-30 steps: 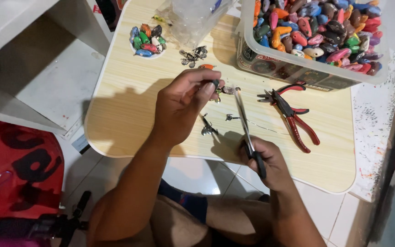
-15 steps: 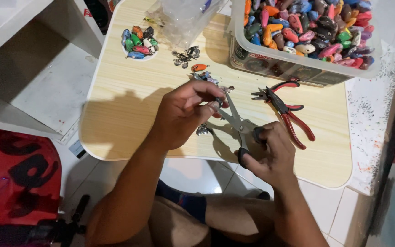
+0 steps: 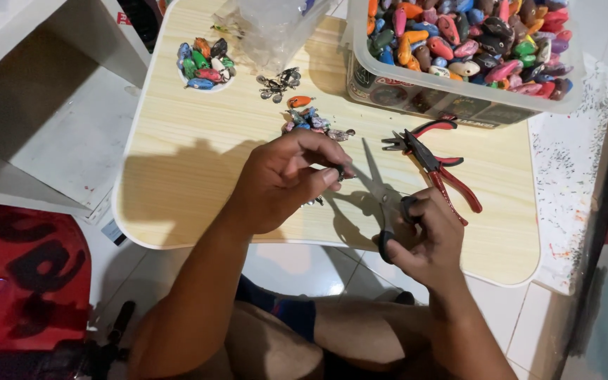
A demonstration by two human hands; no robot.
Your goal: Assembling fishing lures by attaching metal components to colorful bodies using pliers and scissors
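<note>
1. Left hand [image 3: 283, 179]: grip pinched shut on a small dark piece [image 3: 339, 171], held above the tabletop [image 3: 177, 176] near its front edge.
2. Right hand [image 3: 427, 236]: fingers through the handles of scissors [image 3: 381, 193], blades pointing at the piece, slightly parted.
3. Red pliers [image 3: 434, 165]: lying right of the scissors.
4. Bin [image 3: 459, 105]: clear, full of coloured pieces, back right corner.
5. Small pile [image 3: 205, 63]: coloured pieces, back left.
6. Plastic bag [image 3: 276, 28]: clear, at the back edge.
</note>
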